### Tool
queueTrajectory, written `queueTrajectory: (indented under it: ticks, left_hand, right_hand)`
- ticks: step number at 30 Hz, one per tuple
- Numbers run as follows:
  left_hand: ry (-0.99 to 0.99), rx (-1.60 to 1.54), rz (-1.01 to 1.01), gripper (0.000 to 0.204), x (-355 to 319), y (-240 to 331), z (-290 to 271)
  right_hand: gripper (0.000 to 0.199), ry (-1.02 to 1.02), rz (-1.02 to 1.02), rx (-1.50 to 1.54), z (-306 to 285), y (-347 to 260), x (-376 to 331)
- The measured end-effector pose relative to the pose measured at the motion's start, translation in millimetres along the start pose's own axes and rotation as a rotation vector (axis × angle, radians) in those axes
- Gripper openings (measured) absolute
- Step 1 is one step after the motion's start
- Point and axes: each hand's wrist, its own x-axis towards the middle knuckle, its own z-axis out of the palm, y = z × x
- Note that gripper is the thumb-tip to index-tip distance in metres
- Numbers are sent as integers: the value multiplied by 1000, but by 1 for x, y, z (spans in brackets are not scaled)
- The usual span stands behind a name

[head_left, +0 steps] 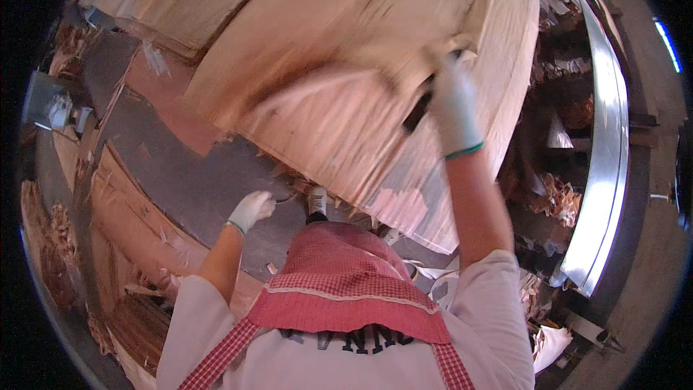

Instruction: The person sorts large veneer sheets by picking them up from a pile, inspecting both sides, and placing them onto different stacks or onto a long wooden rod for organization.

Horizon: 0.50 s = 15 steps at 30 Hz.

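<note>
Lifting a broad sheet of thin wood veneer [361, 94], you had your gloved right hand [455, 105] raised high at its right edge, fingers clamped on that edge, while the sheet blurred across the far middle above the dark work surface [195, 188]. Your gloved left hand [251, 209] sat low at the near left, fingers curled, whether pinching anything could not be told. Judged mid-lift, the next move called for steady support against tearing.
</note>
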Motion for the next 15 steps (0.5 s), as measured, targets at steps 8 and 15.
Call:
queueTrajectory:
  ticks: [8,15]
  left_hand:
    - [-5,-812,468,54,10,254,-22]
    - [-38,-759,893,71,64,374,-90]
  right_hand:
    - [39,-87,-238,74,-94,-58,55]
    - [47,227,395,170,-102,0,-65]
